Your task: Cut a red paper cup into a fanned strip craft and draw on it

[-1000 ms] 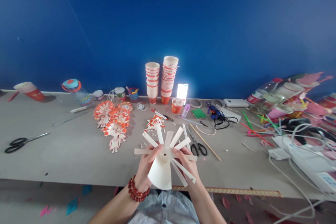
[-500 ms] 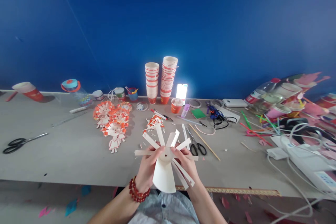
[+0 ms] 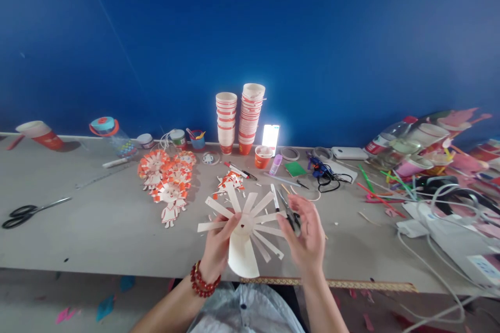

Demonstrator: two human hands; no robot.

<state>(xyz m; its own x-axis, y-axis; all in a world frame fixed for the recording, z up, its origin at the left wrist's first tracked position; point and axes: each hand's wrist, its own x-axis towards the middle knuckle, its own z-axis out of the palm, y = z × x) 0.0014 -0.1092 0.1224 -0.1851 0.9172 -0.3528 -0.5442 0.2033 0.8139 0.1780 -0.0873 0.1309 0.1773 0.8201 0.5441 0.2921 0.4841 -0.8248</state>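
My left hand (image 3: 222,239) grips a cut paper cup (image 3: 242,257), its thumb on top near the round base. The cup's wall is slit into several white strips that fan outward, with one wide uncut panel toward me. A small dark mark shows at the centre of the base. My right hand (image 3: 307,231) is off to the right with fingers apart, its thumb close to the strip tips; whether it touches one I cannot tell. Black-handled scissors (image 3: 291,213) lie on the table, partly hidden behind my right hand. A white marker (image 3: 275,197) lies beside them.
Two tall stacks of paper cups (image 3: 226,125) stand by the blue wall, near a lit phone (image 3: 271,138). Orange-and-white paper figures (image 3: 167,182) lie left of centre. Another pair of scissors (image 3: 35,212) is far left. Cables and a power strip (image 3: 461,244) fill the right.
My right hand has let go of the cut cup and moved right, its fingers now apart. The strips on that side are spread wider. My left hand still holds the cup.
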